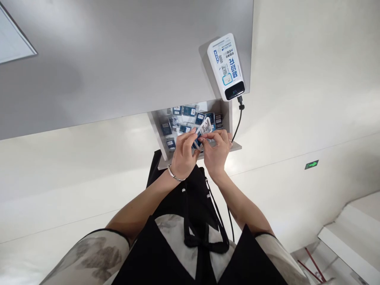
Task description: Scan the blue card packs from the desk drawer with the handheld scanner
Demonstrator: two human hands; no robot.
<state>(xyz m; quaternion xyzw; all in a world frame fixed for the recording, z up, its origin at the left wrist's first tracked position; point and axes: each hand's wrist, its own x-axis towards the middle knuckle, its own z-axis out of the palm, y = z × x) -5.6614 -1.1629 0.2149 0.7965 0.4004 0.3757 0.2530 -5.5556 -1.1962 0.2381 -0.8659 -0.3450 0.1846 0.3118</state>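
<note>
Above an open drawer (229,118), both my hands come together over a small white card with dark print (206,126). My left hand (183,156) is closed, its fingertips pinching the left side of the card and a blue piece just below it. The right hand (217,152) pinches the card's lower right side between thumb and forefinger. Whether the card and the blue piece are one packet, I cannot tell. In the drawer lie several small clear cases with blue contents and white labels, one case (189,111) near the back; my hands hide the front ones.
A white power bank (225,65) lies on the grey tabletop (133,51) near its right edge. Its black cable (236,126) hangs down past the drawer's right side. A green arrow sign (311,164) is on the floor, and white steps (353,233) stand at the lower right.
</note>
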